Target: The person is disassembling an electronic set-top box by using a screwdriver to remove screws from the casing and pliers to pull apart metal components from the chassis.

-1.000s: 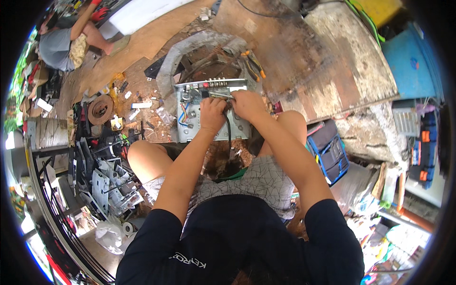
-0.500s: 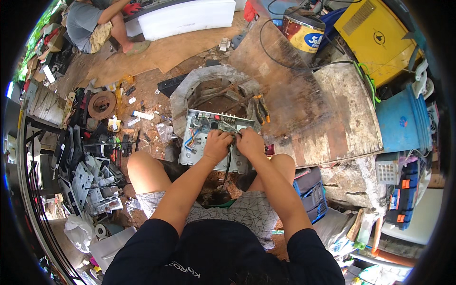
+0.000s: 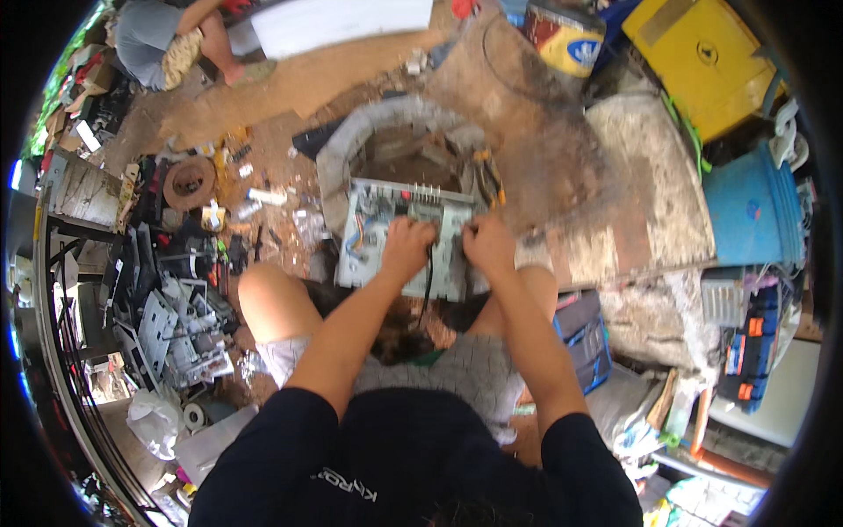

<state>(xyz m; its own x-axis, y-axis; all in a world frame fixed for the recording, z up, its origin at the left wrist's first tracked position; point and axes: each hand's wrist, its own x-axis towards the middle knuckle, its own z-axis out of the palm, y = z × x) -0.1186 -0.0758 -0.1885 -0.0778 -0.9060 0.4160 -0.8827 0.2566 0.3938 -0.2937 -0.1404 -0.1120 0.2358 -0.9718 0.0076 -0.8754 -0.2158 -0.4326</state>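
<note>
both hands rest on the opened metal chassis [image 3: 395, 241]. the left hand [image 3: 407, 249] is curled shut on a black cable [image 3: 428, 285] that hangs toward the knees. the right hand [image 3: 488, 245], fingers bent, presses the chassis's right end; what it grips i cannot tell. the chassis lies crosswise just ahead of the knees, orange-handled pliers [image 3: 488, 176] beyond its far right corner.

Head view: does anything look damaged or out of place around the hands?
Yes. The grey device chassis under the left hand and right hand lies open, wiring exposed. Small parts are strewn across the dirt to its left.
</note>
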